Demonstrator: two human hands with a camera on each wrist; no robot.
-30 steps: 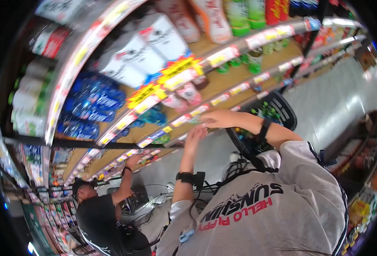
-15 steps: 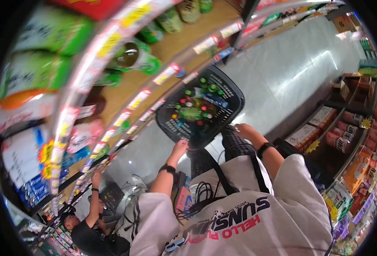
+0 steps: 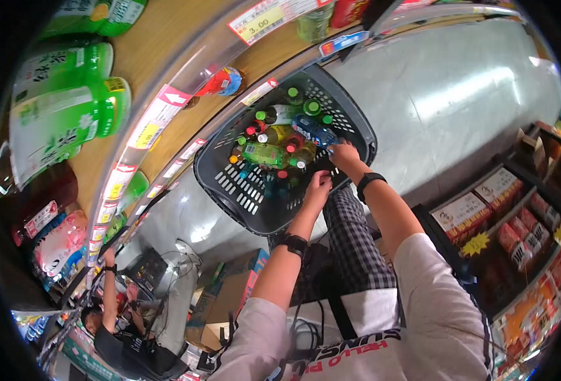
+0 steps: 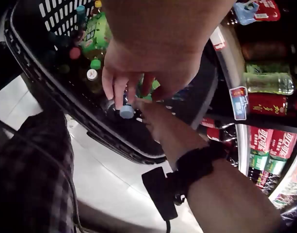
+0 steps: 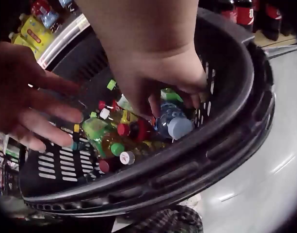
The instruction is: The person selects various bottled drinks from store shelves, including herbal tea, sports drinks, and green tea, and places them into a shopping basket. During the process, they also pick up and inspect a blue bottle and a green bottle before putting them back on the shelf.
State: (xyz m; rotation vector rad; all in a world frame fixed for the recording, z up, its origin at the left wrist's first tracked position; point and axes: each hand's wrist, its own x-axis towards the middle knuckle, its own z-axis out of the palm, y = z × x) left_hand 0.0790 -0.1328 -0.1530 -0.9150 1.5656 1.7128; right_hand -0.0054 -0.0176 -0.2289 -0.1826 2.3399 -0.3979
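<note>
A black plastic basket (image 3: 205, 159) holds several bottles with green, red and white caps. My right hand (image 3: 344, 153) reaches into its right side and grips a blue bottle (image 3: 312, 132) with a pale blue cap (image 5: 180, 127); its fingers (image 5: 155, 99) curl round the bottle's shoulder. My left hand (image 3: 318, 184) hovers over the near rim (image 5: 187, 179) with fingers spread and holds nothing (image 5: 32, 107). In the left wrist view its fingers (image 4: 121, 90) hang just above the cap (image 4: 126, 112), beside the right hand (image 4: 155, 124).
Shelves with green bottles (image 3: 65, 108) and price tags (image 3: 153, 117) rise at the left. Another person (image 3: 115, 336) crouches at bottom left, near a cardboard box (image 3: 230, 292). Stocked shelves (image 3: 490, 197) line the right. Grey floor (image 3: 452, 95) lies beyond the basket.
The view swung down from the shelf to the basket. Both hands came down from the shelf edge into the basket, and the right hand now grips the blue bottle there.
</note>
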